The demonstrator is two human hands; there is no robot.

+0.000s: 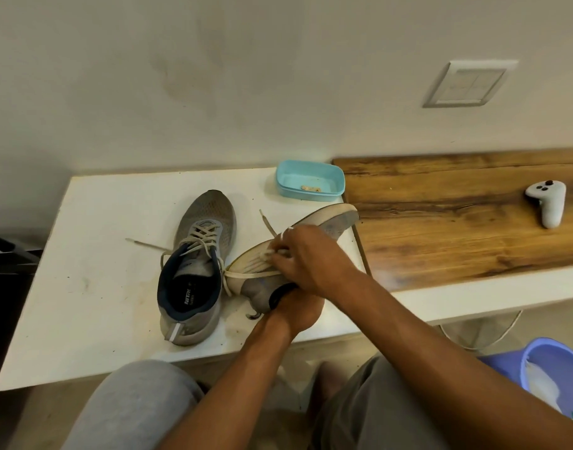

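Grey running shoe (330,222), likely light and bendy, lies tipped on its side at the right edge of the table (100,222), left hand (298,306) gripping its firm heel, right hand (308,258) pinching the floppy lace (268,225).

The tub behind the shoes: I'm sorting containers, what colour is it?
The tub is plain light blue; head view shows it best.

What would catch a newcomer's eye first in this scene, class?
First, the two hands at the centre: the left hand grips the heel of a tilted grey shoe, while the right hand pinches its laces. Beside it, a second grey shoe stands upright on the white table; a light blue tub sits behind.
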